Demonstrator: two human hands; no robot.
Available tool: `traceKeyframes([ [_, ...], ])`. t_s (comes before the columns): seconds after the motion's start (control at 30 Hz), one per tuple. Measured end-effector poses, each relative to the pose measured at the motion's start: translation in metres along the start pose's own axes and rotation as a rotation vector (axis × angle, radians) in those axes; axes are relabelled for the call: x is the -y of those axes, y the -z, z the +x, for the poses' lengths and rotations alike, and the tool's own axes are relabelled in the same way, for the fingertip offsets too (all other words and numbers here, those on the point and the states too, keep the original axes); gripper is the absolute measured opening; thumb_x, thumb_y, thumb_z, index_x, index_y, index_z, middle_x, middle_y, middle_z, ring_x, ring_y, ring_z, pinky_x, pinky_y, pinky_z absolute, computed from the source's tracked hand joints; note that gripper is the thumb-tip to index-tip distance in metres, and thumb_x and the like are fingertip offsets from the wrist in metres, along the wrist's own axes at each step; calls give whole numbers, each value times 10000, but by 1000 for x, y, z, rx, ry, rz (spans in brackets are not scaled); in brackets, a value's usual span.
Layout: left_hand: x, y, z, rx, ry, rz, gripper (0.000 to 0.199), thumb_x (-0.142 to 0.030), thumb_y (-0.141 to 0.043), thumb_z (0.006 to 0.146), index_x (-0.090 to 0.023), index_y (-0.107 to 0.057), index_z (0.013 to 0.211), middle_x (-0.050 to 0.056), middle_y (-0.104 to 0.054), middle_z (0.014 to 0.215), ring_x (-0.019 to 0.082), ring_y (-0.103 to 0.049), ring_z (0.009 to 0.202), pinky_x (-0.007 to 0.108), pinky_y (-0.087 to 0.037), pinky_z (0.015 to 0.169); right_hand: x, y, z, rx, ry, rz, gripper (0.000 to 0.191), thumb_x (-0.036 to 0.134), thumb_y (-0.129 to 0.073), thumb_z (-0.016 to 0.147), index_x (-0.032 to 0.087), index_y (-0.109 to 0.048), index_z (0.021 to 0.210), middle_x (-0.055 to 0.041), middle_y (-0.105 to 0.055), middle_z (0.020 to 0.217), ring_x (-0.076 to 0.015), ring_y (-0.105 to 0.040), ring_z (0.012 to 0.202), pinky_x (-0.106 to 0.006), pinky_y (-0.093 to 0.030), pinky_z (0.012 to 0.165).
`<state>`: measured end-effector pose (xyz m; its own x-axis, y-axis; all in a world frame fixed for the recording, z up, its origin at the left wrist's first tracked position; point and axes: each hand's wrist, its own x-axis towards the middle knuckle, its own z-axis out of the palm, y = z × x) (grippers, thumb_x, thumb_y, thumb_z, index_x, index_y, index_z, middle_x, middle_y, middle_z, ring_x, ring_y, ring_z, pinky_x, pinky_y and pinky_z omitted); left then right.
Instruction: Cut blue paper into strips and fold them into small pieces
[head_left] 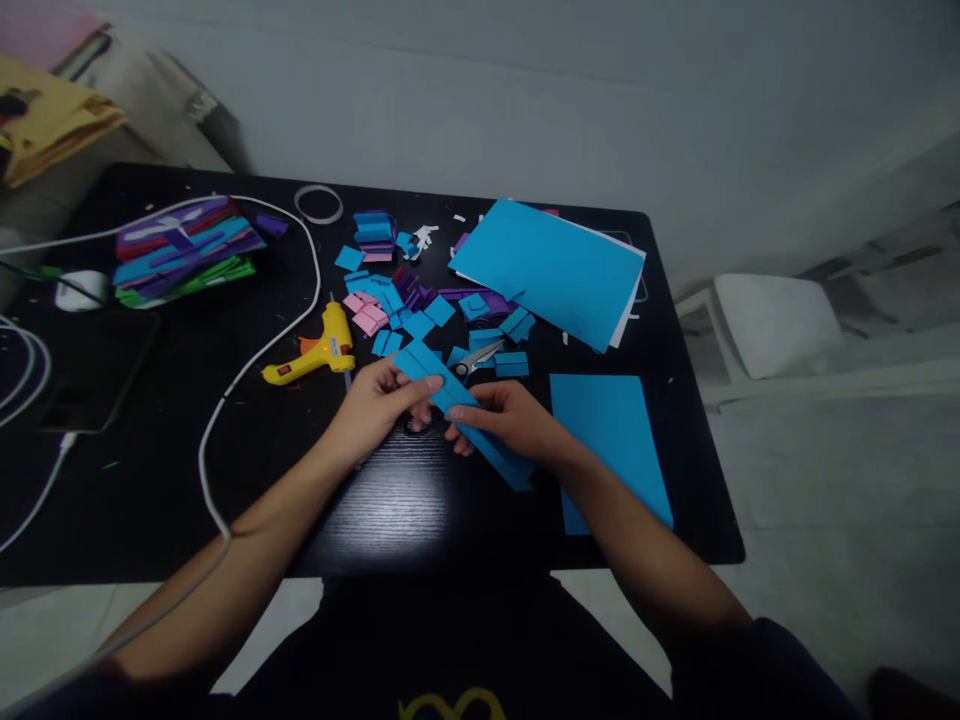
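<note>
A long folded strip of blue paper [491, 452] slants across the middle, held in both hands above the black table. My left hand [386, 398] pinches its upper left end, thumb on top. Lower down the strip, my right hand [506, 415] grips it between thumb and fingers. Scissors [480, 358] lie just beyond the strip, partly hidden. Small blue folded pieces [512, 364], pink pieces [366, 314] and purple pieces [414, 290] are scattered past my hands. A blue sheet [611, 440] lies flat beside my right forearm.
A yellow glue gun [321, 355] lies left of my left hand. Blue and white sheets [551, 270] sit at the back right. Bundled coloured paper [184, 250], a white cable [259, 355], a tape ring [319, 204] and a dark phone [101, 370] occupy the left side.
</note>
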<state>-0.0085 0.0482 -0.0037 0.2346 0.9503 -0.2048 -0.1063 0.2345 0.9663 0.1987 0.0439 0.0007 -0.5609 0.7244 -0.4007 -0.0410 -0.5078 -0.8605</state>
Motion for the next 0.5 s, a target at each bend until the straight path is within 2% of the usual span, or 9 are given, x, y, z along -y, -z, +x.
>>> traceKeyframes([
  [0.1,1,-3,-1,67,54,36,327,-367,-881,751,-143,-668,645,-1,-645,532,93,-548,418,186,-433,395,-1,-1,0,7,1,3,382,499,-853,797,145,-782,923,-58,-794,844,-172,-755,708,-305,-635,681],
  [0.27,3,6,0,-23,12,86,319,-379,-841,801,-148,-689,643,3,-642,514,93,-547,401,190,-459,415,2,3,-2,93,-82,32,398,494,-843,813,133,-786,970,-93,-809,899,-187,-772,734,-316,-635,686],
  [0.37,3,9,1,-42,-8,100,337,-395,-803,839,-149,-692,639,13,-651,513,100,-554,398,197,-466,417,2,5,-2,82,-79,40,393,487,-854,803,131,-784,955,-88,-808,873,-182,-769,716,-310,-635,675],
  [0.5,2,3,0,56,27,97,347,-416,-828,806,-146,-701,629,21,-653,506,108,-562,409,200,-460,409,1,5,-2,65,-45,20,392,492,-852,802,128,-781,929,-78,-802,840,-172,-763,699,-300,-641,674],
])
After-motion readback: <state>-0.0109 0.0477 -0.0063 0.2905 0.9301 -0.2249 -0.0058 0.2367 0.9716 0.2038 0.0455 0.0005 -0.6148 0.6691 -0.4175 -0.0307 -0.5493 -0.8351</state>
